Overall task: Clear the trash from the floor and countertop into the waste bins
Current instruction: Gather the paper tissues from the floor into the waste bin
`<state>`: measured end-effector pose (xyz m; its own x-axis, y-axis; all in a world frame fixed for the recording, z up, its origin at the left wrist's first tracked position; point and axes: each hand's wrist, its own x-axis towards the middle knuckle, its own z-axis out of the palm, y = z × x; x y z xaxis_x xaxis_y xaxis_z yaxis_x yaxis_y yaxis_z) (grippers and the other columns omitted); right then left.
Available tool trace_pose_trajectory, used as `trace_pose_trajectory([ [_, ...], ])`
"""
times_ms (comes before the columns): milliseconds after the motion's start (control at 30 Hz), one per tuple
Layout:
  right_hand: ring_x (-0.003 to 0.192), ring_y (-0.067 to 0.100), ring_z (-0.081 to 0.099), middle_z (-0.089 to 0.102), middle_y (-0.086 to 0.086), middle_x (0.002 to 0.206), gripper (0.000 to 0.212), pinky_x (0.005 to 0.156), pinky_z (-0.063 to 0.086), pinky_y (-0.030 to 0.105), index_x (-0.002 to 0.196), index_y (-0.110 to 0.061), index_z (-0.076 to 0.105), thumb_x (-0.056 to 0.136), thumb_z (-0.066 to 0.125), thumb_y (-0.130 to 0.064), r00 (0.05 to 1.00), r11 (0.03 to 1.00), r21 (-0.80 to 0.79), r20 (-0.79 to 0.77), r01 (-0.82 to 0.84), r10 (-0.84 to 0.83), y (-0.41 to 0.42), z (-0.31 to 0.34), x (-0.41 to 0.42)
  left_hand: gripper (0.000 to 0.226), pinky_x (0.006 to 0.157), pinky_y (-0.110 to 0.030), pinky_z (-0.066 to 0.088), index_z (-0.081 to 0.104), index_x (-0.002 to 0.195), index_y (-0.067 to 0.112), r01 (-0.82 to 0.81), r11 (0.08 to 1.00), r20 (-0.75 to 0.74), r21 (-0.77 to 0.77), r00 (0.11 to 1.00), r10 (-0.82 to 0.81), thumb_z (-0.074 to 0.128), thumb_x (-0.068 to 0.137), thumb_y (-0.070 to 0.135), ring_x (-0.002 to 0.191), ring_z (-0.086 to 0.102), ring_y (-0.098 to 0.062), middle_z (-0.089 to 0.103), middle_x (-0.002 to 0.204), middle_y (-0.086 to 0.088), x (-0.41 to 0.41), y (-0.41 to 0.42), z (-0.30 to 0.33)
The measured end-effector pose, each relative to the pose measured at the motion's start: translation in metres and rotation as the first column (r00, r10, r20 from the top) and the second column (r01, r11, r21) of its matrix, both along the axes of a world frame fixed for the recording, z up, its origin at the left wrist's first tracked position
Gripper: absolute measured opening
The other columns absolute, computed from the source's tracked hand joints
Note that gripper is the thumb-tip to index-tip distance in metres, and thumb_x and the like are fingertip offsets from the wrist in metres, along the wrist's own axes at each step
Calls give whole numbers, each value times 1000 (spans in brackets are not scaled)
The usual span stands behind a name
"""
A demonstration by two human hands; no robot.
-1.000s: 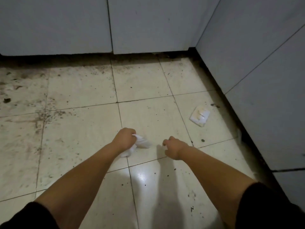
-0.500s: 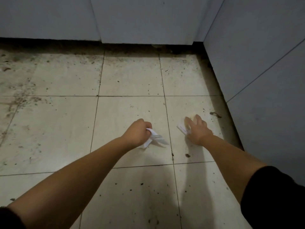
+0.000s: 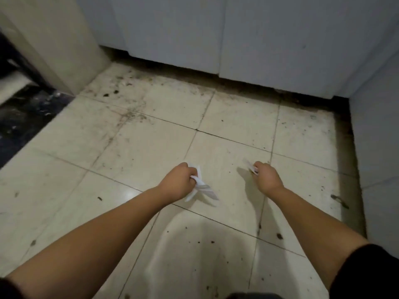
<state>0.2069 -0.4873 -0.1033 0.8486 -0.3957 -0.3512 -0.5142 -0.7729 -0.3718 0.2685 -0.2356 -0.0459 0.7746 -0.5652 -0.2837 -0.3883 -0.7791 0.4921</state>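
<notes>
Fists are clenching trash mid-frame: left hand [image 3: 181, 181] gripping crumpled paper [image 3: 199, 184], right hand [image 3: 267, 176] pinching a wrapper [image 3: 250, 166]; keeping both tight should prevent drops.

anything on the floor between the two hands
In the head view, only bare tile and a shadow lie between the left hand, gripping crumpled paper, and the right hand, gripping a small wrapper.

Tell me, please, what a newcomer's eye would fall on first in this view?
Two bare forearms reach out over a dirty tiled floor, each fist closed on trash: the left hand grips crumpled white paper at centre, the right hand a small pale scrap beside it. Dark crumbs speckle the tiles, thickest along the base of the pale cabinets at the top.
</notes>
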Motion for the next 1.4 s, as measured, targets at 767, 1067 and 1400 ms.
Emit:
trace_pose_trajectory([
  [767,76,27,54,59,13,84,21,58,40,31,93,0,57,94,49,-18,594,557,235,475,-796,649,698,184,76,36,71,-34,39,68,81,-2,-678,731,422,-71,644,638,41,73,20,82,56,-33,59,88,-23,-79,639,135],
  [1067,109,36,57,55,18,121,27,85,48,40,119,-7,53,94,51,-17,10,22,-212,58,-977,998,856,127,30,24,89,-41,50,62,107,8,-487,751,140,445,866,479,51,88,17,106,58,-35,54,122,-18,-121,750,49],
  [1400,127,33,47,46,17,144,48,95,44,31,140,-6,43,94,54,-15,-92,-69,61,-673,-996,734,864,92,25,65,96,-37,44,27,147,21,-152,762,-406,629,772,489,54,87,20,124,48,-33,39,147,-12,-104,744,0],
])
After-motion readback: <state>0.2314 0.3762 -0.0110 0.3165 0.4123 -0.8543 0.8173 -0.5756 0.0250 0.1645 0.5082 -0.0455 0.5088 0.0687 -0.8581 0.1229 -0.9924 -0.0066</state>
